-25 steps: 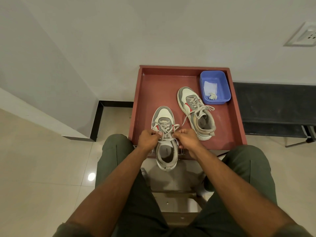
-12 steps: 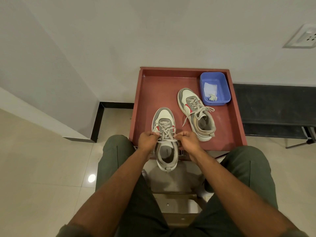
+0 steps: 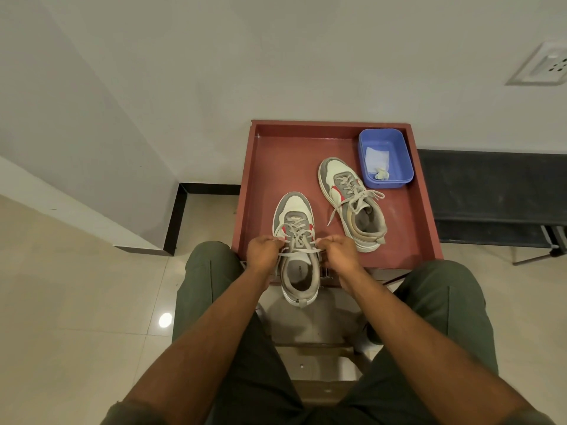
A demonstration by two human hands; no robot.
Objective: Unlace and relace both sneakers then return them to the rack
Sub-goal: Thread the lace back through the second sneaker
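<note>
Both hands pinch the lace [image 3: 299, 250] of the near sneaker [image 3: 297, 250]: the left hand [image 3: 264, 251] has its fingers curled tight on the lace at the shoe's 9 o'clock side, and the right hand [image 3: 339, 253] has its grip closed on the other end at the 3 o'clock side, so the lace runs taut across the tongue between them. That sneaker points toe-away toward 12 o'clock, its toe on the red tabletop [image 3: 276, 167] and its heel hanging over the near edge above the person's knees [image 3: 211, 271]. Farther off, toward 1 o'clock, the second sneaker [image 3: 352, 204] lies flat on the same surface, toe angled toward 11 o'clock, its laces loose and one end trailing off its left side. Beyond it, just beside its toe at the far right corner, sits a blue plastic tub [image 3: 399, 154] with a white cloth [image 3: 376, 159] inside. A grey wall [image 3: 276, 56] rises behind.
</note>
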